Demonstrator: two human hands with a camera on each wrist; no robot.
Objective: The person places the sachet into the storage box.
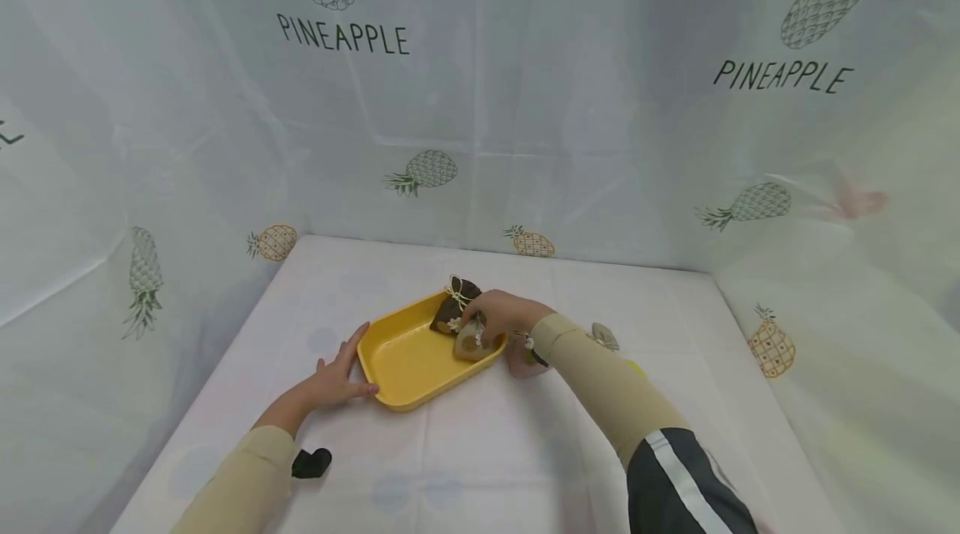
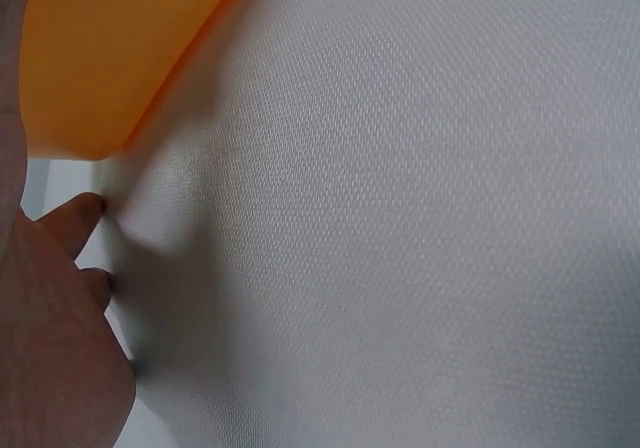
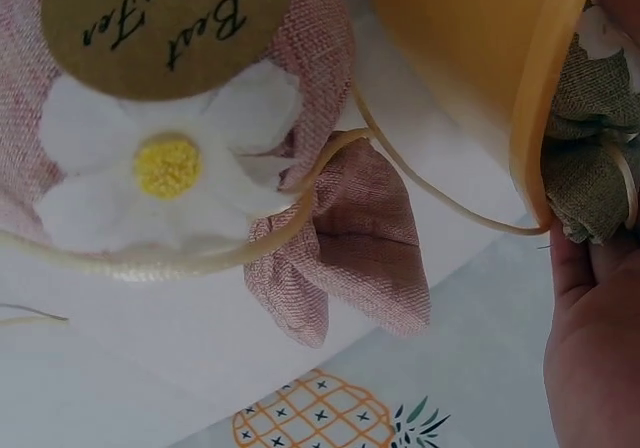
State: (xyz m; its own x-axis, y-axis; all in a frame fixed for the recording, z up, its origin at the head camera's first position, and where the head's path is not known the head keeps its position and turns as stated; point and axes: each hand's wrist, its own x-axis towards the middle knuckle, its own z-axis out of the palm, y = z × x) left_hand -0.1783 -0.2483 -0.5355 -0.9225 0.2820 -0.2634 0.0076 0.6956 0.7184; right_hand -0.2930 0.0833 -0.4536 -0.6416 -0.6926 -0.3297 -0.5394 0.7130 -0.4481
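Note:
A yellow tray (image 1: 408, 359) lies at an angle on the white-covered table. At its left end my left hand (image 1: 333, 381) is spread, with thumb and forefinger touching the rim near two corners. Over the tray's right end, my right hand (image 1: 508, 313) pinches a khaki drawstring pouch (image 1: 470, 347) by its gathered neck; a white flower decorates it. Behind that pouch, a dark brown drawstring pouch (image 1: 457, 301) leans in the tray's far right corner. Just outside the tray, a pink drawstring pouch (image 3: 310, 58) with a white flower and gold label sits below my right wrist.
Beyond my right forearm lies another khaki pouch (image 1: 603, 336), partly hidden by the sleeve, and a bit of something yellow (image 1: 636, 367). A black, heart-shaped piece (image 1: 312, 462) shows beside my left sleeve. Pineapple-printed curtains (image 1: 570, 142) surround the table's back and sides.

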